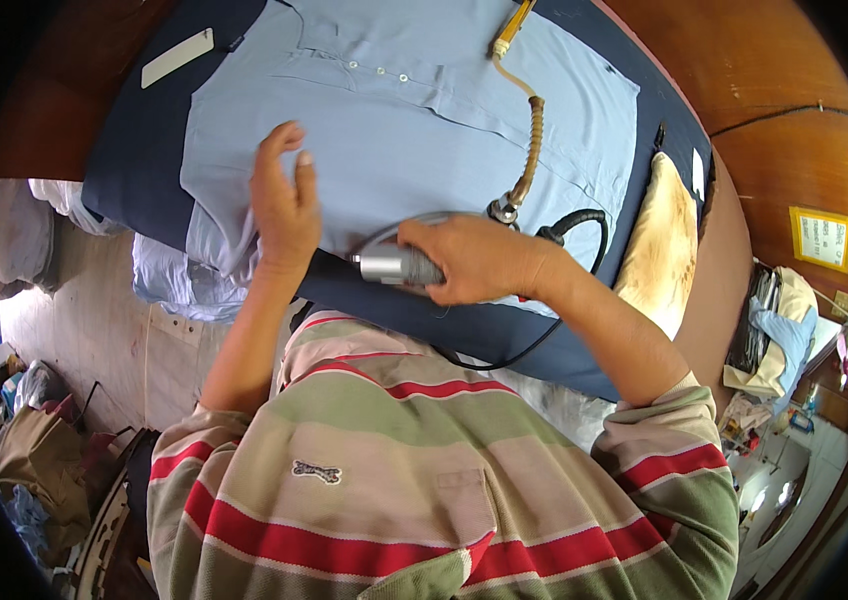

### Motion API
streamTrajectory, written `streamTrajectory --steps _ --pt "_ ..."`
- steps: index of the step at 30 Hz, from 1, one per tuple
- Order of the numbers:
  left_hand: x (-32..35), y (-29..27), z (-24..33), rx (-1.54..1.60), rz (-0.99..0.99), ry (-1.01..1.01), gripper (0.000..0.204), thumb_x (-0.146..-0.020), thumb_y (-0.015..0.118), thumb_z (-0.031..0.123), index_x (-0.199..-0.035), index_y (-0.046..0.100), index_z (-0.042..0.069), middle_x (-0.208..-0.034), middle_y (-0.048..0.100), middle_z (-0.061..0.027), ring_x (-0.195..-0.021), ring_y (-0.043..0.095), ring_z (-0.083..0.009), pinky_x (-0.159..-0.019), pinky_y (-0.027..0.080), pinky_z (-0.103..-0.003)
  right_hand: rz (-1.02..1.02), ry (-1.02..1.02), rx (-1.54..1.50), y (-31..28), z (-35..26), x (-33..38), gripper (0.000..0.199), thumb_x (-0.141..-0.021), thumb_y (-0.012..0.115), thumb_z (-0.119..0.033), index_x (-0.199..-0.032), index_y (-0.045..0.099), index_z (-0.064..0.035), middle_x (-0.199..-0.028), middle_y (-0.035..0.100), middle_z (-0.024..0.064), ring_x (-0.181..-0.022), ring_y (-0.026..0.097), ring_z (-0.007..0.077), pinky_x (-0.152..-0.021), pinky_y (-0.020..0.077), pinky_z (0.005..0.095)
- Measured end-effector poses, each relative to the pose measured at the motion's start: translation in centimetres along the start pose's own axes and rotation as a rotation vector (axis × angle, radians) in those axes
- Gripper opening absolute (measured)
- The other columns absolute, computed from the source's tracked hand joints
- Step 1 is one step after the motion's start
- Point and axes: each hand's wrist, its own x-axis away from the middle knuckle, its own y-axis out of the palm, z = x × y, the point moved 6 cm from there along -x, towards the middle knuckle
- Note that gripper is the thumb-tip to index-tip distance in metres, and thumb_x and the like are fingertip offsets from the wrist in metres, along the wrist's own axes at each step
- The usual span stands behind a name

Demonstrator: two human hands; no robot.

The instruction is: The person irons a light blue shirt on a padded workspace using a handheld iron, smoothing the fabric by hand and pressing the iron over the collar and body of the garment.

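A light blue shirt [384, 160] with a few white buttons lies spread on a navy-covered ironing table [134, 165]. My right hand [484, 262] is wrapped round the handle of a steam iron [399, 266] near the table's front edge, low on the shirt. A coiled brown hose [534, 140] and a black cable [604, 240] run to the iron. My left hand [286, 215] is at the shirt's near left part, fingers apart and thumb raised, holding nothing. Whether it touches the cloth, I cannot tell. The iron's soleplate is hidden.
A white strip of card [178, 58] lies at the far left of the table. On the right rests a cream padded pressing form [659, 240] with brown stains. Light blue cloth [184, 285] hangs by the left front edge. Clothes [779, 325] hang at the far right.
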Motion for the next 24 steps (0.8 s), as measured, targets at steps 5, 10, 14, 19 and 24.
streamTrajectory --steps 5,10,14,19,24 --pt "-0.1 2.9 -0.7 -0.170 -0.238 0.032 0.040 -0.087 0.053 0.018 -0.124 0.047 0.004 -0.116 0.056 -0.0162 -0.106 0.054 -0.0323 -0.088 0.042 -0.040 -0.052 -0.040 -0.026 0.7 -0.3 1.0 0.044 -0.071 0.063 -0.016 -0.109 0.048 -0.0030 -0.086 0.061 0.0197 -0.081 0.059 0.0382 -0.071 0.0462 0.0432" --pt "6.5 4.8 0.0 -0.606 -0.562 0.062 0.070 -0.081 0.058 0.042 -0.138 0.033 0.008 -0.142 0.032 -0.0131 -0.131 0.028 -0.0323 -0.100 0.024 -0.050 0.248 0.226 -0.175 -5.0 3.9 2.3 0.048 -0.070 0.063 -0.018 -0.110 0.048 0.0019 -0.087 0.060 0.0205 -0.084 0.061 0.0273 -0.077 0.0463 0.0339" --pt "8.4 4.5 -0.4 -0.712 -0.630 0.052 0.072 -0.082 0.053 0.047 -0.138 0.032 0.007 -0.145 0.027 -0.0143 -0.134 0.024 -0.0320 -0.103 0.021 -0.051 0.363 0.269 -0.154 -7.2 5.0 0.7 0.050 -0.068 0.064 -0.020 -0.109 0.049 0.0040 -0.089 0.058 0.0191 -0.084 0.058 0.0248 -0.079 0.0446 0.0329" --pt "9.0 2.9 -0.2 -0.692 -0.589 0.004 0.069 -0.083 0.052 0.043 -0.137 0.033 0.005 -0.144 0.030 -0.0143 -0.133 0.027 -0.0312 -0.103 0.023 -0.050 0.360 0.115 -0.059 -7.5 3.1 -4.4 0.051 -0.067 0.064 -0.021 -0.108 0.050 0.0049 -0.089 0.061 0.0213 -0.085 0.060 0.0296 -0.079 0.0453 0.0339" --pt "8.9 -0.1 -1.9 -0.785 -0.518 0.010 0.062 -0.088 0.045 0.038 -0.137 0.033 0.004 -0.143 0.032 -0.0145 -0.133 0.029 -0.0293 -0.103 0.024 -0.045 0.349 0.104 -0.054 -9.5 0.5 -10.0 0.047 -0.067 0.063 -0.021 -0.105 0.051 0.0039 -0.085 0.062 0.0209 -0.080 0.062 0.0321 -0.072 0.0474 0.0374"
